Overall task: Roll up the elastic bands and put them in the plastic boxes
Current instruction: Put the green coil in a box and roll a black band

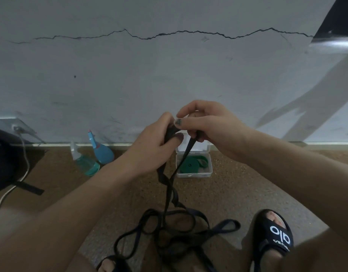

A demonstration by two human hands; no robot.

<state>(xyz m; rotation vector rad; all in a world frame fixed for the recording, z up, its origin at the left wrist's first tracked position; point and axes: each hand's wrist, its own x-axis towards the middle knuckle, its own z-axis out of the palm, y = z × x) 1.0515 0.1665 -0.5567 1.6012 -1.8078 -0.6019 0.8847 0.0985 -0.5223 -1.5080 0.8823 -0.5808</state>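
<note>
Gripping one dark elastic band, left hand and right hand pinch its top; loops trail near.

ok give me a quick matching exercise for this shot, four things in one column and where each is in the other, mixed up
Things:
1. dark band
2. green band
3. spray bottles
4. black sandal

Places:
A. rolled up inside the open plastic box
B. by the foot of the wall, left of the box
C. on the person's foot, lower right
D. held up by the left hand and the right hand, its loose length trailing onto the floor

Pairs: 1-D, 2-A, 3-B, 4-C
</note>
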